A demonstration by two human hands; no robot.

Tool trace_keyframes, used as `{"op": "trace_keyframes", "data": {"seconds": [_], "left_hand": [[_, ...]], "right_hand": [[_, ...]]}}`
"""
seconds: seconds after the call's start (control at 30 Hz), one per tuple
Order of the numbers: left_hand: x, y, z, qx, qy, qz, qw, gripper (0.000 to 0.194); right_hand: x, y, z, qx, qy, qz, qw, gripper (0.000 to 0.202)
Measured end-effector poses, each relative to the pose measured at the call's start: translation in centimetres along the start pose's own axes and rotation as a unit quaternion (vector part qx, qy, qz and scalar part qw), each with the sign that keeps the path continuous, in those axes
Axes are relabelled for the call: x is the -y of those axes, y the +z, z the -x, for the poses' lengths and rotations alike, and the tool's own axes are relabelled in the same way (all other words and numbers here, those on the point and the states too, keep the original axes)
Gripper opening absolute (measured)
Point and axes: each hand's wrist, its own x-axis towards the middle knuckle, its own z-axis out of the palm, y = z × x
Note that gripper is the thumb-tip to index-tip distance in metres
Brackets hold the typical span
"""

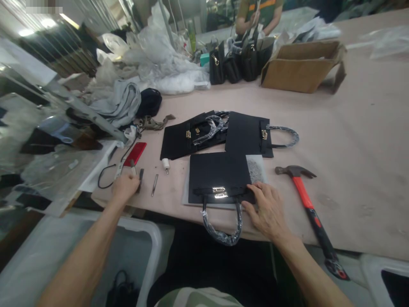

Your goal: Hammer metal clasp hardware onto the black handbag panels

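A flat black handbag (220,170) with gold clasp plates (219,192) lies near the table's front edge, on a pale sheet (255,166). Its plastic-wrapped handle (223,236) hangs towards me. My right hand (266,209) grips the bag's right front corner between thumb and fingers. Off to the left, my left hand (126,187) is closed at the table edge, by a metal blade-like tool (133,166) and a dark bar (141,179); whatever lies in its fingers is hidden. A slim metal tool (154,185) and a small white bottle (165,165) lie between hand and bag.
Other black bag pieces (246,132) lie behind. A claw hammer (303,192) rests at right, its handle over the edge. Left are a red phone-like object (135,153) and a white bin (153,238). Farther back: a cardboard box (297,72), finished bags (217,64), a person (268,17).
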Motion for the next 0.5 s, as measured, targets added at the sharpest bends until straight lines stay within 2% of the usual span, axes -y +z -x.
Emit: {"op": "trace_keyframes", "data": {"seconds": [0.1, 0.2, 0.27, 0.33, 0.43, 0.5], "left_hand": [[0.5, 0.1, -0.5, -0.002, 0.0, -0.003, 1.0, 0.037], [-0.7, 0.7, 1.1, -0.044, 0.047, 0.016, 0.998, 0.036], [-2.5, 1.1, 3.6, -0.098, 0.123, 0.047, 0.986, 0.032], [-4.9, 1.5, 6.8, -0.116, 0.236, 0.102, 0.959, 0.027], [-9.0, 1.8, 11.7, -0.088, 0.417, 0.17, 0.889, 0.016], [-11.3, 1.8, 13.9, -0.058, 0.482, 0.16, 0.859, 0.012]], "right_hand": [[-0.3, 0.2, 0.0, 0.001, -0.011, 0.007, 1.0, 0.042], [-0.5, 0.1, -0.2, 0.007, -0.023, 0.011, 1.0, 0.041], [-0.4, -0.1, -0.4, 0.012, -0.029, 0.017, 0.999, 0.038], [-0.3, -0.6, -0.8, 0.026, -0.038, 0.022, 0.999, 0.034], [0.2, -1.4, -1.9, 0.068, -0.047, 0.019, 0.996, 0.029], [0.6, -1.9, -2.7, 0.108, -0.049, 0.012, 0.993, 0.028]]}}
